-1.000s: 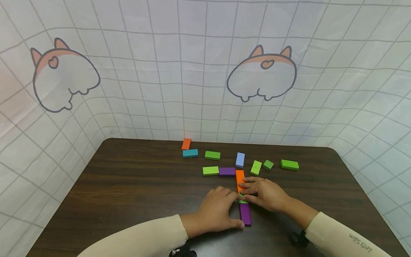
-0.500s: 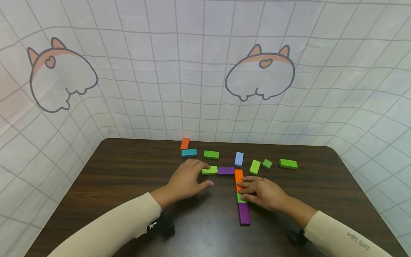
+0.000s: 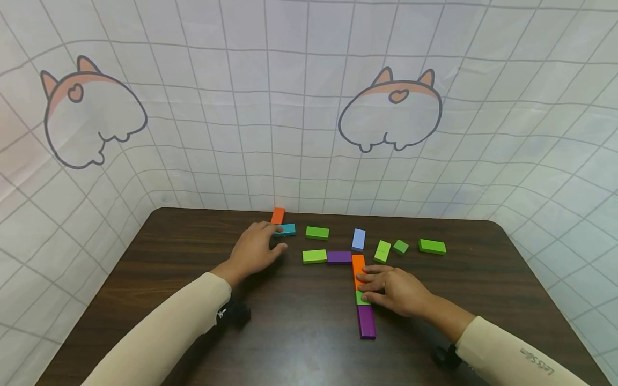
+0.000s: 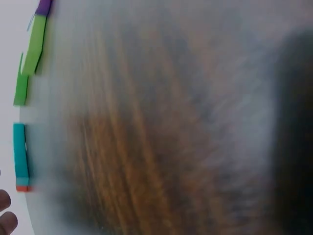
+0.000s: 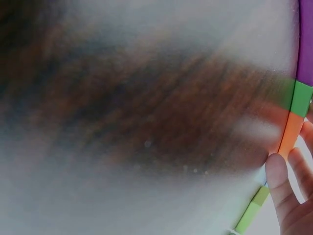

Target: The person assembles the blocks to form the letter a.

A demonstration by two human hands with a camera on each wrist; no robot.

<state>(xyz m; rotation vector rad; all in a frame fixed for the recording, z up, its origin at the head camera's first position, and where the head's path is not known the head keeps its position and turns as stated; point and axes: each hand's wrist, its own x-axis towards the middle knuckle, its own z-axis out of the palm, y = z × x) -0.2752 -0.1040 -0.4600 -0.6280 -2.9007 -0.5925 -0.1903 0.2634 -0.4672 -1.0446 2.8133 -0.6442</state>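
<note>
My left hand (image 3: 253, 247) reaches to the teal block (image 3: 287, 230) at the back of the table, its fingertips over or beside that block's left end; contact cannot be made out. In the left wrist view, fingertips (image 4: 7, 223) appear just past the teal block (image 4: 20, 152). My right hand (image 3: 398, 290) rests with extended fingers against the orange block (image 3: 358, 265) and the small green block (image 3: 360, 298). These form a column with a purple block (image 3: 367, 323) at the near end. Another purple block (image 3: 339, 257) and a light green block (image 3: 314, 256) run leftward from its top.
Behind the teal block lies a red-orange block (image 3: 278, 215). A green block (image 3: 317, 232), a light blue block (image 3: 359, 239), a lime block (image 3: 382, 251), a small green cube (image 3: 400, 246) and a long green block (image 3: 432, 246) lie along the back. A patterned curtain (image 3: 309, 134) surrounds the table.
My left hand has left the column, passed over the light green block, and moved back-left to the teal block. The right hand has stayed on the column.
</note>
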